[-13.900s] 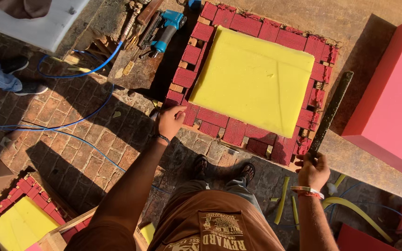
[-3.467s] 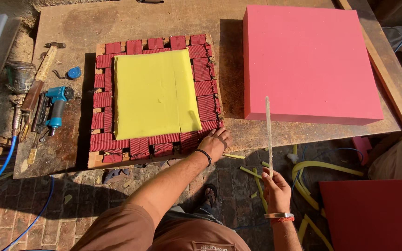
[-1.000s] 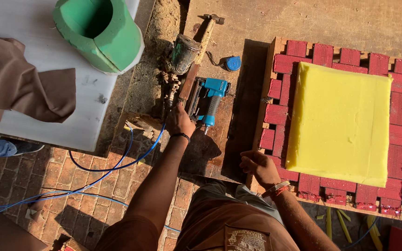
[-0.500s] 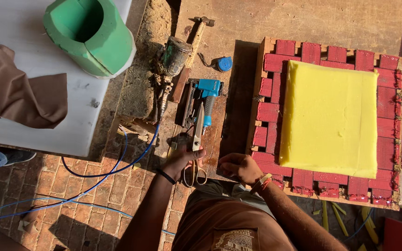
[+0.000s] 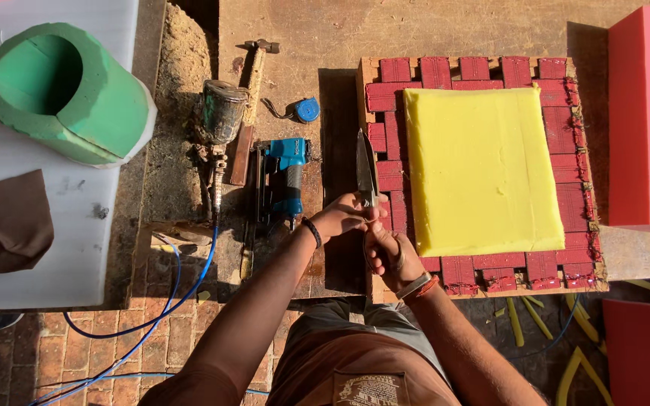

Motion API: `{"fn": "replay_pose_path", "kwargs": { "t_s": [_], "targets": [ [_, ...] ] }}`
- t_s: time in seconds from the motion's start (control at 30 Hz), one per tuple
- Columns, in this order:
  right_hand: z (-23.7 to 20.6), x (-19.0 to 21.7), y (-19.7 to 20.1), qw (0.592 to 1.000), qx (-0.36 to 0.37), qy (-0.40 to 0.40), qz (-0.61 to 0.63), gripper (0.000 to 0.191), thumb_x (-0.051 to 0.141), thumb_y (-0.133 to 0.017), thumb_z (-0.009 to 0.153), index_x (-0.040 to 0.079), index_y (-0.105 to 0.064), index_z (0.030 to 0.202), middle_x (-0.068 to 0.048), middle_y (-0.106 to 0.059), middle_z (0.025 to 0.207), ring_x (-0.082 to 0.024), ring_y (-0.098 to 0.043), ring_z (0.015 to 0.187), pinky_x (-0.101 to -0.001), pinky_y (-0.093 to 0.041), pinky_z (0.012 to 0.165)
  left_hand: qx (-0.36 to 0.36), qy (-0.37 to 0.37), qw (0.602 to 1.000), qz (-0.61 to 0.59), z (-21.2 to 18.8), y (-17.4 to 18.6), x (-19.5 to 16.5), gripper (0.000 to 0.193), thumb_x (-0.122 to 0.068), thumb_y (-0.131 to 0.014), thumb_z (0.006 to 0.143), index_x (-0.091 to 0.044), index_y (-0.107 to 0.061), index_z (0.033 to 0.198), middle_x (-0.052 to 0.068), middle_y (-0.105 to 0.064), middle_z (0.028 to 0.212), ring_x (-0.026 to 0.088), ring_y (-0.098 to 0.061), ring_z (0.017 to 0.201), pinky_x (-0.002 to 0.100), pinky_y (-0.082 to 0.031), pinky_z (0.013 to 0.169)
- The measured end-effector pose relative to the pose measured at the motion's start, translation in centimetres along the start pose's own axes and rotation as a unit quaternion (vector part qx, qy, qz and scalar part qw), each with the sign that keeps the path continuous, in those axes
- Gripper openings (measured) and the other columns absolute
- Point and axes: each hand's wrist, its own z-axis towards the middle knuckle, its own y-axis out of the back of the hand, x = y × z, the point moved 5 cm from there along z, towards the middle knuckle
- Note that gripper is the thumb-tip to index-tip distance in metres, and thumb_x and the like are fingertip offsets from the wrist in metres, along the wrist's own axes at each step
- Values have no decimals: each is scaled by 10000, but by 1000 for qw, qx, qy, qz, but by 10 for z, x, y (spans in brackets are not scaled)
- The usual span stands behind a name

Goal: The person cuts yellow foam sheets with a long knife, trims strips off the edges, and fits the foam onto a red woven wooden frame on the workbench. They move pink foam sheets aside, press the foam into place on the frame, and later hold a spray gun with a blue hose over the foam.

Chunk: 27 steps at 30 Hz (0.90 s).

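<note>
A pair of large scissors (image 5: 366, 167) points its closed blades away from me, up over the workbench. My left hand (image 5: 342, 218) grips the scissors near the pivot. Just below it, my right hand (image 5: 390, 254) has its fingers in the handle loops. Both hands sit at the left edge of a wooden seat frame (image 5: 370, 75) woven with red webbing (image 5: 385, 96). A square yellow foam pad (image 5: 483, 169) lies on the webbing, to the right of the blades.
A blue staple gun (image 5: 286, 174), a spray gun (image 5: 220, 113), a hammer (image 5: 256, 62) and a blue tape measure (image 5: 307, 110) lie on the bench at left. A green foam tube (image 5: 65, 94) and brown cloth (image 5: 5, 222) rest on a white table. Red foam block (image 5: 648, 113) at right; blue hose (image 5: 167, 301) below.
My left hand lifted the scissors from beside the staple gun and carried them right to the frame's edge. My right hand has joined it on the handles, and the blades now point away from me.
</note>
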Motion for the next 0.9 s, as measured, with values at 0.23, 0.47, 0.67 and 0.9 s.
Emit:
{"fn": "replay_pose_path", "kwargs": {
  "t_s": [0.23, 0.47, 0.67, 0.9],
  "targets": [
    [-45, -7, 50, 989, -133, 6, -60, 532, 572, -583, 961, 81, -566, 754, -17, -509, 608, -123, -474, 500, -279, -368, 448, -430, -26, 852, 298, 76, 50, -14, 649, -473, -875, 786, -39, -666, 1220, 175, -752, 1057, 293, -713, 959, 407, -571, 814],
    [-43, -26, 73, 986, -138, -63, -72, 490, 515, -664, 907, 62, -576, 741, -36, -496, 574, -152, -454, 451, -311, -365, 406, -419, 12, 840, 345, 77, 71, -33, 222, -308, -817, 812, -87, -813, 834, 122, -766, 811, 291, -724, 759, 406, -554, 685],
    [-8, -15, 73, 982, -129, -110, -85, 508, 548, -677, 879, 66, -589, 744, -44, -523, 579, -151, -475, 455, -311, -381, 406, -446, -46, 861, 242, 83, 93, -24, 115, -136, -826, 825, -48, -758, 795, 76, -732, 709, 187, -681, 648, 327, -542, 652],
    [35, -6, 79, 974, -138, -95, -151, 527, 514, -784, 847, 32, -590, 760, -18, -508, 565, -131, -471, 448, -302, -367, 404, -518, 44, 825, 221, 65, 93, -14, 85, -138, -825, 823, -74, -780, 791, 50, -740, 693, 141, -676, 629, 313, -531, 614]
  ]
}}
